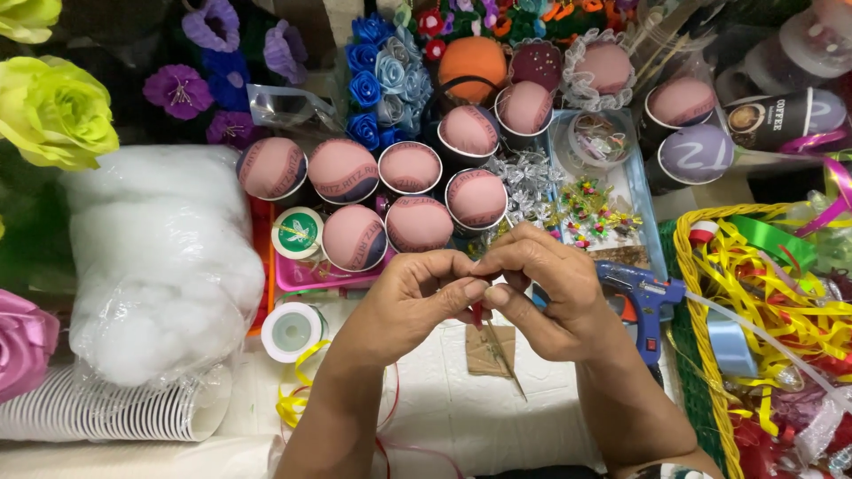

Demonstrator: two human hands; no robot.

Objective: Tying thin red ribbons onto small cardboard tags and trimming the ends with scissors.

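My fingertips (470,286) hid most of the small red piece (477,312) I pinched; what it was I couldn't tell. Beyond my right hand (546,297), the blue glue gun (641,297) lay partly covered. My forearms ran off the bottom edge.

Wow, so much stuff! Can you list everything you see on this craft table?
Paper cups with pink padded tops: about a dozen, centre and upper right.
Artificial flowers: yellow-green, purple, blue, pink, left edge and top.
Bag of stuffing: one, white, left.
Tape rolls: two, white and green, beside the stuffing.
Glue gun: one, blue, right of the hands.
Basket of ribbons: one, yellow rim, right.
Stack of cups: white, bottom left.
Thin stick: one, red-tipped, pinched between both hands.
Left hand: on the stick's top.
Right hand: on the stick's top.
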